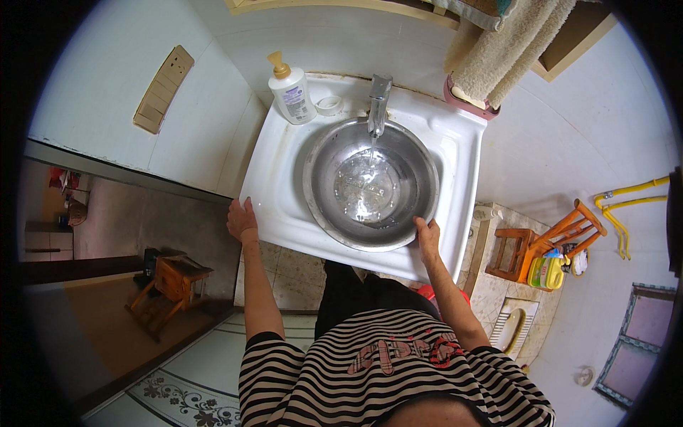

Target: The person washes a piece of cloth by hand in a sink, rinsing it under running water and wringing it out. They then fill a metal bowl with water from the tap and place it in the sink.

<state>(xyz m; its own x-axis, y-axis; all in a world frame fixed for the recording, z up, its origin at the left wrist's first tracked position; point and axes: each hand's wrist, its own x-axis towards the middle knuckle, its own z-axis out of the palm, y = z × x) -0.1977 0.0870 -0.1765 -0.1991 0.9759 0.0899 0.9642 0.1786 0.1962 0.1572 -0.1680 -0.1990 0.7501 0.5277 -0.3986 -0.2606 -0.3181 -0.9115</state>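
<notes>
A round stainless steel basin [320, 213] sits in the white ceramic washbasin [283, 155]. From the chrome faucet [378, 101] a thin stream of water [373, 149] runs down into the basin, where shallow clear water covers the bottom. My right hand [428, 237] holds the steel rim at its near right side, thumb over the edge. At the washbasin's left edge rests my left hand [243, 220], thumb and fingers apart, with nothing seen in it.
A white pump bottle [292, 99] and a small white lid [330, 105] stand at the back left corner. Towels [512, 53] hang above a pink soap dish [472, 101]. Wooden chair [517, 256], yellow jug [545, 273] and squat toilet [513, 325] are to the right.
</notes>
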